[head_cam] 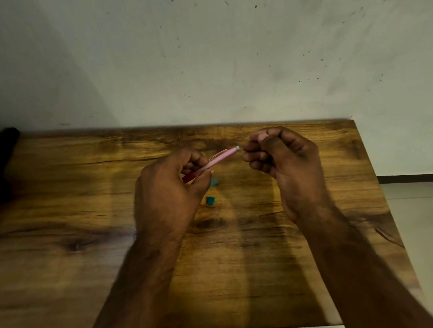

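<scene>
Your left hand (168,198) pinches the pink plastic pen (219,160) steady so your right hand (286,163), fingers curled, can work its white end; pinching what, I cannot tell.

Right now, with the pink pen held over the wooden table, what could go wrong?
The left hand grips the pink-and-red plastic pen near its red end, so a pull by the right hand at the white tip could slip it loose. The two small teal pieces lie loose on the brown wooden table; a dropped pen might knock them away.
</scene>
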Demonstrator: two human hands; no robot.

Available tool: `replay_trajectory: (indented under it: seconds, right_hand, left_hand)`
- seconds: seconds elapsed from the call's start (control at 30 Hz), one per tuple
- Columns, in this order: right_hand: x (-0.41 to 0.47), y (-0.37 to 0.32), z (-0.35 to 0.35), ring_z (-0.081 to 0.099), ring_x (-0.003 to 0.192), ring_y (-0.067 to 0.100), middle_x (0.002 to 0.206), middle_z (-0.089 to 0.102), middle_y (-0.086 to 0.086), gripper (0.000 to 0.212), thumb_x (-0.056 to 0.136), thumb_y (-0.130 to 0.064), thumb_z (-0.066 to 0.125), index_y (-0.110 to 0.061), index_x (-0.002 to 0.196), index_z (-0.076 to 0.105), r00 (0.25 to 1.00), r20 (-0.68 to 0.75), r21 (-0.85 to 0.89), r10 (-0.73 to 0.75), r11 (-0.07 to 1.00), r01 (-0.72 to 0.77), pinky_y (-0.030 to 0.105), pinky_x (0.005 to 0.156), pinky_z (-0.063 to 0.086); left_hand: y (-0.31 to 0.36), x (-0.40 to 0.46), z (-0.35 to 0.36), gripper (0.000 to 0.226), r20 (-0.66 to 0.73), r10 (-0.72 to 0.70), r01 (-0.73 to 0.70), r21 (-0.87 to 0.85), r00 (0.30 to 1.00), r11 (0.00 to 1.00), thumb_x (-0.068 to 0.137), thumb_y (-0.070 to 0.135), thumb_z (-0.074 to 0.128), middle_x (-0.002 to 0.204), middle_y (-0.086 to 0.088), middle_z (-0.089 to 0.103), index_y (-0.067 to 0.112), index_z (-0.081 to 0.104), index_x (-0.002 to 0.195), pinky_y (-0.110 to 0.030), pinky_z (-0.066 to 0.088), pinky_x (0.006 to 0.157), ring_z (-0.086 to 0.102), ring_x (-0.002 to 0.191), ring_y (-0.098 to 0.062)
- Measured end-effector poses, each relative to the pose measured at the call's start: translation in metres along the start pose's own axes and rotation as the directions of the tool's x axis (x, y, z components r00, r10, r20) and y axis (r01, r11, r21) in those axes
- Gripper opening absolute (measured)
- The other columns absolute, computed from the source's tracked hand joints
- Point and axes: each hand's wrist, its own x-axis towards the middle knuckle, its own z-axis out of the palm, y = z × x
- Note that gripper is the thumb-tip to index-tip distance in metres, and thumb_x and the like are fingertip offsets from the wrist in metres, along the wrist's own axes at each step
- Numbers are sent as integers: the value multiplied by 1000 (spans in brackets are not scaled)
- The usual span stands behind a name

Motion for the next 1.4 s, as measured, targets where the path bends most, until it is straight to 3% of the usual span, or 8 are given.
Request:
replay_trajectory:
  seconds: [0.17,0.37,0.47,0.57,1.0,1.2,1.3,1.4]
  right_hand:
    - [1,4,0,70,71,21,87,77,14,19,98,-3,57,-4,94,76,989,-57,-97,-139,986,133,37,68,56]
    - [4,3,-9,72,71,12,87,78,5,16,96,-10,62,-12,93,78,981,-124,-309,-152,945,108,24,61,58]
    - [10,5,-27,68,73,1,87,75,-8,13,92,-20,67,-23,96,78,977,-131,-643,-171,765,48,25,71,58]
    - [10,7,-32,70,89,16,94,76,-5,12,89,-27,71,-26,98,78,991,-86,-793,-99,609,-8,33,80,56]
    - [6,8,-22,68,86,25,91,75,1,15,91,-36,70,-22,88,75,995,-7,-933,-95,358,27,31,72,48]
    - [7,18,-19,67,93,30,103,71,10,25,97,-37,62,-13,100,68,997,39,-965,-73,258,57,35,78,48]
    - [9,17,-23,66,93,28,101,71,7,19,98,-30,59,-13,99,68,997,40,-926,-66,372,61,36,79,49]
    - [12,10,-24,64,71,13,79,70,-4,16,100,-23,59,-12,93,69,999,-45,-604,-25,797,-8,38,74,56]
  left_hand:
    - [-1,0,0,18,-17,-16,15,-8,1000,1000,78,26,83,85,16,72,32,73,91,-23,56,74,66,82,4]
    - [-1,0,-1,17,-7,-2,2,-9,1000,1000,78,26,83,85,16,73,31,73,91,-27,58,76,67,82,3]
    - [0,0,0,17,-4,-12,12,-9,1000,1000,78,26,83,85,16,73,31,73,91,-26,57,76,67,81,1]
    - [1,0,1,18,12,-24,24,-1,1000,1000,78,27,84,85,17,72,32,72,91,-19,53,74,66,82,3]
    - [1,0,-1,18,40,-43,43,6,998,999,78,28,84,83,19,70,31,73,91,-14,49,72,64,81,7]
    - [2,-1,-2,18,44,-50,50,1,998,999,78,26,84,83,20,69,32,72,91,-18,53,72,63,82,8]
    - [3,-1,-2,18,50,-51,50,4,997,999,78,26,84,83,20,69,31,72,91,-17,53,71,63,81,9]
    - [5,-1,-1,19,52,-54,54,5,997,999,78,26,84,83,20,69,33,72,91,-16,51,69,62,81,9]
